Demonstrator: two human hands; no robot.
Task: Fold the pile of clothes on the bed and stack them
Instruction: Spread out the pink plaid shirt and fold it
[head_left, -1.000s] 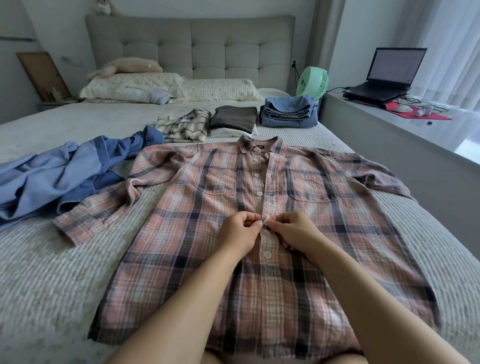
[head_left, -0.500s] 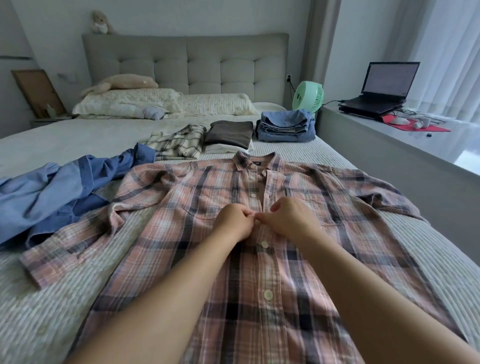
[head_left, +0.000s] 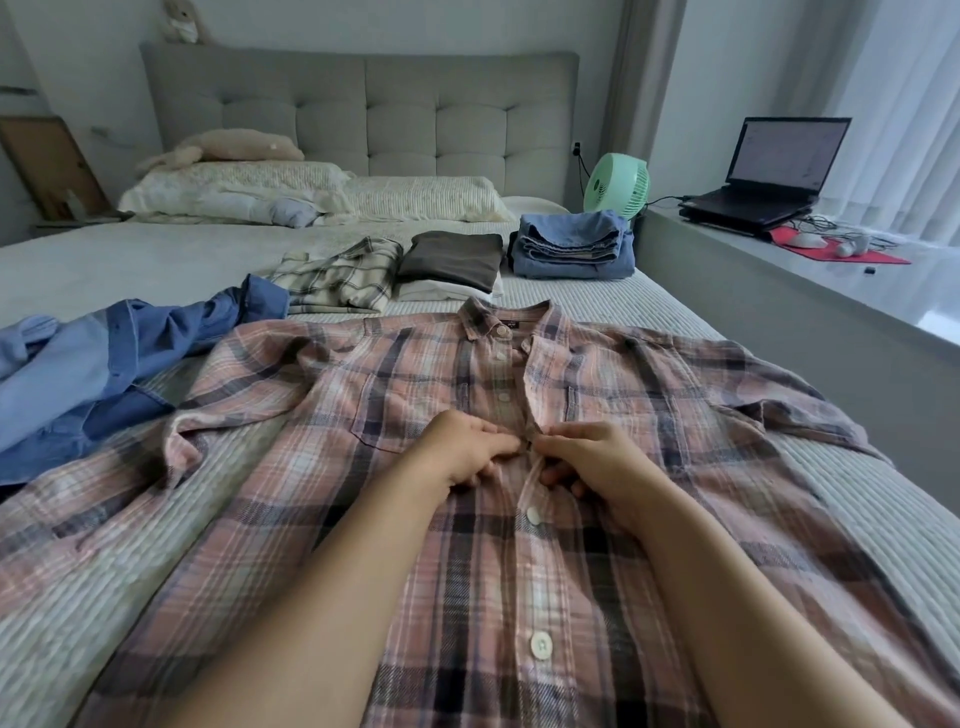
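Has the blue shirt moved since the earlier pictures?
No. The blue shirt lies beside the folded checked shirt as before; only the view shifted.

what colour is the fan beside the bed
Mint green fan, seen in the head view.

Plaid shirt (head_left: 363, 415): soft matt woven cloth, glossy plastic buttons. Bedspread (head_left: 613, 306): ribbed textured fabric. Headboard (head_left: 363, 104): tufted matt upholstery. Fan (head_left: 621, 184): smooth plastic.
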